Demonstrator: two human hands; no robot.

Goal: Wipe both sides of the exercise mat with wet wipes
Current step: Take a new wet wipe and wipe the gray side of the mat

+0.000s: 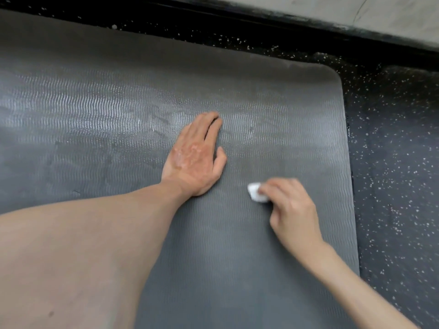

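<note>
Mat (118, 91) lies flat on speckled floor (392, 162); left hand (193, 157) presses it with straight fingers, while right hand (289, 205) beside it pinches a balled white wipe (255, 192) against it.

Left grip (194, 157) bears a glistening, blotchy patch.

Place: a gym or workout room, by the look of it.
Floor: black rubber flooring (392, 162) flecked with white.
On it: grey ribbed exercise mat (95, 91).
Edge: black skirting (261, 17) below a pale wall (356, 10).
</note>
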